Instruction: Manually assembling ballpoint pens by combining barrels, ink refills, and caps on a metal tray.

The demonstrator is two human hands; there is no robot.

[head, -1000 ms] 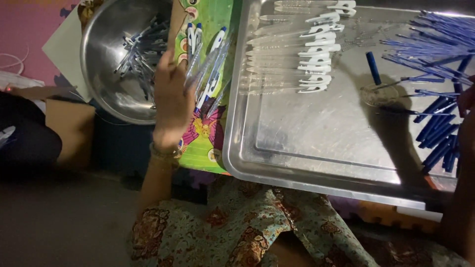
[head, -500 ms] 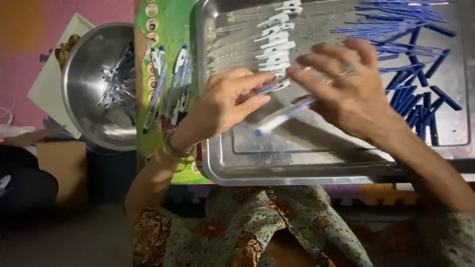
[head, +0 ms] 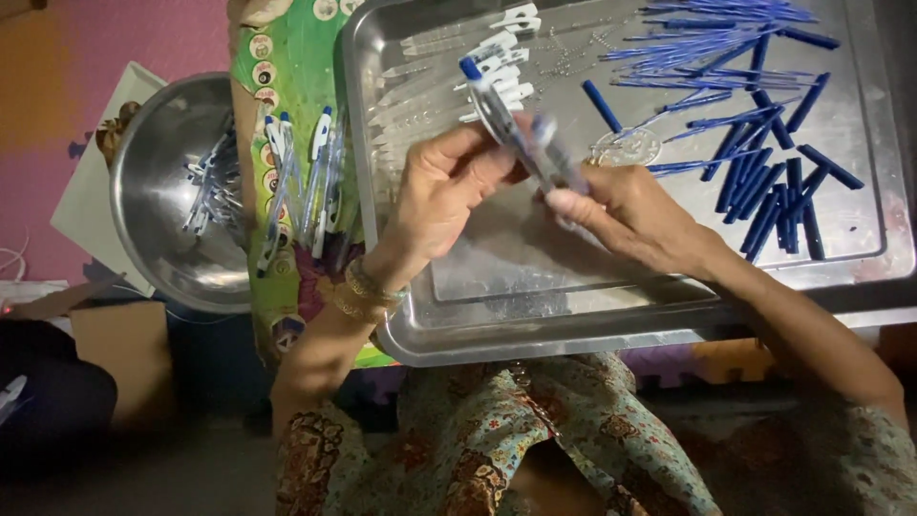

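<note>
Over tray [head: 860, 268], pen [head: 511, 129] held diagonal, blue tip up-left.

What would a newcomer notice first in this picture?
Both hands, left hand and right hand, hold one clear pen above the middle of a big steel tray. Blue caps lie at the tray's right, and a steel bowl of pens stands at far left.

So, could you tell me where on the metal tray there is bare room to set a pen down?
The tray is bare along its near edge, below both hands, and at its near-right corner. The blue caps, blue refills and clear barrels crowd the far side.
</note>
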